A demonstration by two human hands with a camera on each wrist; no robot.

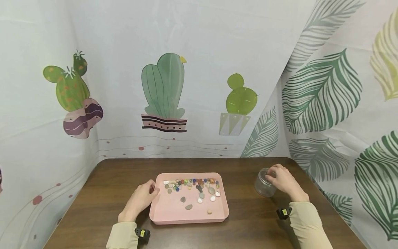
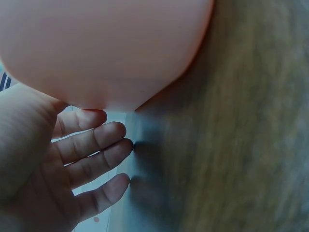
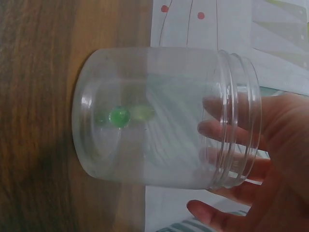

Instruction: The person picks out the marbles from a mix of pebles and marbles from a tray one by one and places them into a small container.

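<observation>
A shallow pink tray (image 1: 174, 216) holds glass marbles and pebbles, most of them along its far side. My left hand (image 1: 140, 199) is at its left edge, the thumb over the rim; in the left wrist view the other fingers (image 2: 96, 169) spread loosely below the tray's outer wall (image 2: 111, 53). At the right stands a clear jar (image 1: 264, 188) without a lid. My right hand (image 1: 283, 181) is at its mouth, some fingertips (image 3: 210, 128) showing through the threaded neck, nothing pinched between them. A green marble (image 3: 119, 117) shows in the jar's lower part.
The brown wooden table (image 1: 242, 228) carries the tray and jar. A cloth backdrop (image 1: 205, 145) printed with cacti and leaves hangs behind its far edge and along the sides. A few grey pebbles (image 1: 188, 207) lie apart in the tray's near half.
</observation>
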